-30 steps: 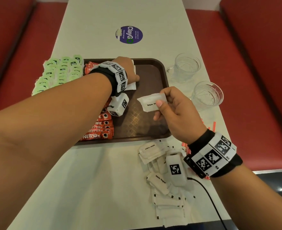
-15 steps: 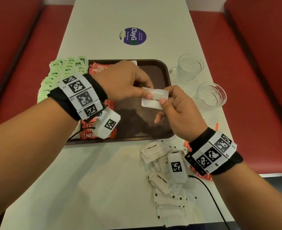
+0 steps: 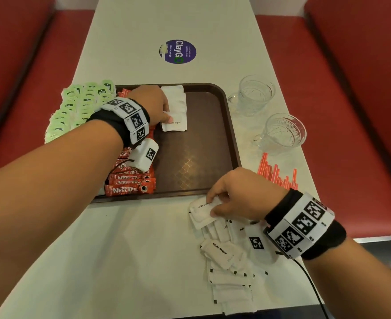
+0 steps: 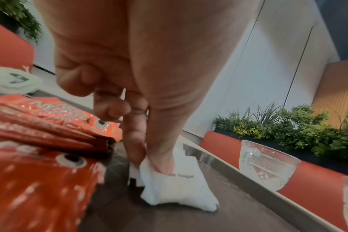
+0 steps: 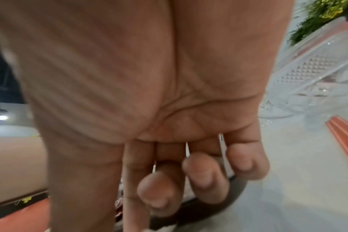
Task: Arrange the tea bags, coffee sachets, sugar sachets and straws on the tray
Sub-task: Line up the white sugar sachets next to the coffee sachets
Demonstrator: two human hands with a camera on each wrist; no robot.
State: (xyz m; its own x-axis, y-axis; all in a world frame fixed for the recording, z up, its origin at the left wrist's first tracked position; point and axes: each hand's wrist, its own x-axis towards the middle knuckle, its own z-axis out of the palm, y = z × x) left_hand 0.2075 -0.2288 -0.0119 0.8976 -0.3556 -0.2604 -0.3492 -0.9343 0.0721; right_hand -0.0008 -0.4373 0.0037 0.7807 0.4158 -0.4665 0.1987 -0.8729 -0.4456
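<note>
- Sugar sachets are the step in hand: the left hand (image 3: 153,104) pinches a white sugar sachet (image 3: 175,124) between thumb and fingertip, setting it down at the near end of a short white row on the brown tray (image 3: 232,143).
- Left wrist view confirms the pinch, thumb pressing one corner of the packet, which already touches the tray floor just beside the red coffee sachets (image 4: 50,125).
- Right hand (image 3: 238,196), off the tray's near edge, has thumb and fingers curled onto the top sachet (image 3: 201,207) of the loose white pile (image 3: 231,279) on the table (whether it is lifted yet cannot be told).
- Coffee sachets fill the tray's left side in a row; the sugar column beside them covers only the far part of the tray.
- Green tea bags (image 3: 79,107) lie off the tray's left edge; red straws (image 3: 279,173) lie on the table to its right, near two glass cups (image 3: 282,134).
- Next move, by judgement: release the placed packet square to the row, then take the next one from the right hand; most of the pile remains.
</note>
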